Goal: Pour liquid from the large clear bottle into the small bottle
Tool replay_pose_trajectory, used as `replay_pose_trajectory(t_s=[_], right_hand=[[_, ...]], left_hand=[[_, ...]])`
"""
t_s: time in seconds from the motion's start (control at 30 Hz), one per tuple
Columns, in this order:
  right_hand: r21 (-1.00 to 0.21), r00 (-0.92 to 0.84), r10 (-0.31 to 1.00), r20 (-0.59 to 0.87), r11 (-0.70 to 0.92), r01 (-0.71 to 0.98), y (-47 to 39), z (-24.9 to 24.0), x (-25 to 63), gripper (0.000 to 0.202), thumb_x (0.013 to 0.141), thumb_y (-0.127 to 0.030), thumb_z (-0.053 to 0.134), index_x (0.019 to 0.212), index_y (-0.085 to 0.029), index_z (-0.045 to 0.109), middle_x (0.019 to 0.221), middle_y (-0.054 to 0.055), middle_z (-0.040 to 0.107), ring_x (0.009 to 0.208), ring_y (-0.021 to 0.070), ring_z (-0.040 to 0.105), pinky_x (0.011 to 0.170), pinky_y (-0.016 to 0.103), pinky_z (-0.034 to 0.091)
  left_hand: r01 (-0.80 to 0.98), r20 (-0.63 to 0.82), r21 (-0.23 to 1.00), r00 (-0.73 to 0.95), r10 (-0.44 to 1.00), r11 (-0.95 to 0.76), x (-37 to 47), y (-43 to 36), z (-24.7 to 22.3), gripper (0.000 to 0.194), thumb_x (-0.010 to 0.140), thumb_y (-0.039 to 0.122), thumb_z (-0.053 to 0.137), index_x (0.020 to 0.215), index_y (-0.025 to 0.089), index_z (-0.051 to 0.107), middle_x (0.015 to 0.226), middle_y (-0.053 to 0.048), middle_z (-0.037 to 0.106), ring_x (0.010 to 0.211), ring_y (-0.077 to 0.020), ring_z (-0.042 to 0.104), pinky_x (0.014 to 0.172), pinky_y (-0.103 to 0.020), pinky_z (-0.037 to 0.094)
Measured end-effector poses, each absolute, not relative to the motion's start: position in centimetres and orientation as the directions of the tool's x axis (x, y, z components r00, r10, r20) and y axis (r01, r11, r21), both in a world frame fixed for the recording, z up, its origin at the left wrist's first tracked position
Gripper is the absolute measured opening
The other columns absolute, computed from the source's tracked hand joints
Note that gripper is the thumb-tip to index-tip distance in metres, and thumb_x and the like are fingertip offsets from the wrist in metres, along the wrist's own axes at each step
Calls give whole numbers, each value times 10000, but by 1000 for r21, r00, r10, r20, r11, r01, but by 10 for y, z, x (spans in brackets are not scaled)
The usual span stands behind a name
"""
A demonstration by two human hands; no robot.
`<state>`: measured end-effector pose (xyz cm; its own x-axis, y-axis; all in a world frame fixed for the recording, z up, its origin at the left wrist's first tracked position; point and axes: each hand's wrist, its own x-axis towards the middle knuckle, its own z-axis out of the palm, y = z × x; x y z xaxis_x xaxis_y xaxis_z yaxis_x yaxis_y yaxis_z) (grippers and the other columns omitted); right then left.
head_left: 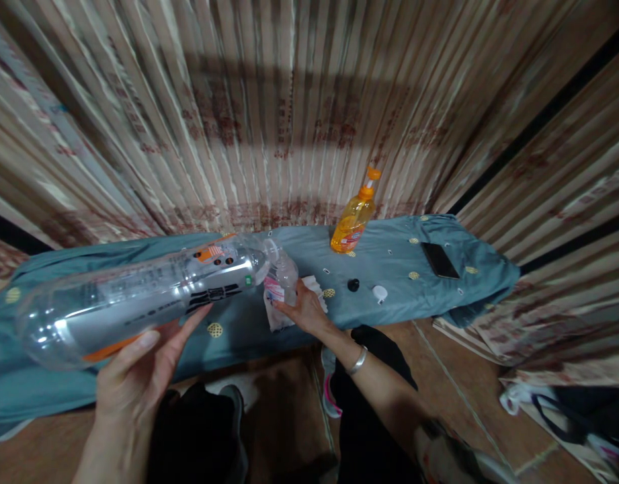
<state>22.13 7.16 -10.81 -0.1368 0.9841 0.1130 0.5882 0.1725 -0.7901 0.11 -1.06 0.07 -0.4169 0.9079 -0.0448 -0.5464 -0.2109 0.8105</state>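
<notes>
My left hand (pixel 142 366) supports a large clear plastic bottle (pixel 138 296) with a silver and orange label, tilted nearly level with its neck to the right. Its mouth meets the top of a small clear bottle (pixel 283 272) with a pink label; whether liquid passes between them I cannot tell. Around the small bottle's lower part, the fingers of my right hand (pixel 304 308) are closed. Beneath it lies a pale cloth or tissue (pixel 281 319). A black cap (pixel 353 285) and a white cap (pixel 380 293) rest to the right of that hand.
A teal patterned cloth (pixel 404 269) covers the long low surface. On it stand an orange pump bottle (pixel 353 225) at the back and a dark phone (pixel 440 261) lying flat at right. Pleated curtains (pixel 269 121) hang behind. A black bag (pixel 581 417) is at lower right.
</notes>
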Motion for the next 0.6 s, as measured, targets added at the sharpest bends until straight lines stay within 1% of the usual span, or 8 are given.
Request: replay_pose_trajectory(t_s=[0.2, 0.33, 0.6], right_hand=[[-787, -144, 984, 104, 170, 594, 72, -108, 221, 489, 796, -407, 697, 1180, -154, 530, 1099, 122, 702, 1029, 286, 672, 854, 387, 522], [-787, -131, 988, 87, 149, 599, 72, -107, 220, 475, 794, -402, 705, 1159, -150, 536, 1085, 134, 706, 1040, 306, 671, 853, 406, 528], [-794, -150, 985, 82, 155, 587, 71, -104, 220, 516, 804, -387, 696, 1218, -135, 515, 1121, 134, 699, 1052, 290, 670, 868, 376, 519]], left_hand=[[-544, -45, 813, -413, 910, -207, 0, -10, -1, 414, 575, 133, 750, 953, 299, 723, 1128, 28, 739, 1411, -365, 363, 1126, -710, 234], [-536, -32, 818, -409, 912, -211, 1, -11, 1, 439, 580, 138, 753, 985, 305, 724, 1195, 29, 715, 1428, -367, 331, 1124, -706, 242], [-520, -10, 825, -406, 914, -222, 2, -9, 1, 472, 576, 158, 766, 1021, 310, 724, 1260, 26, 685, 1439, -379, 301, 1105, -714, 253]])
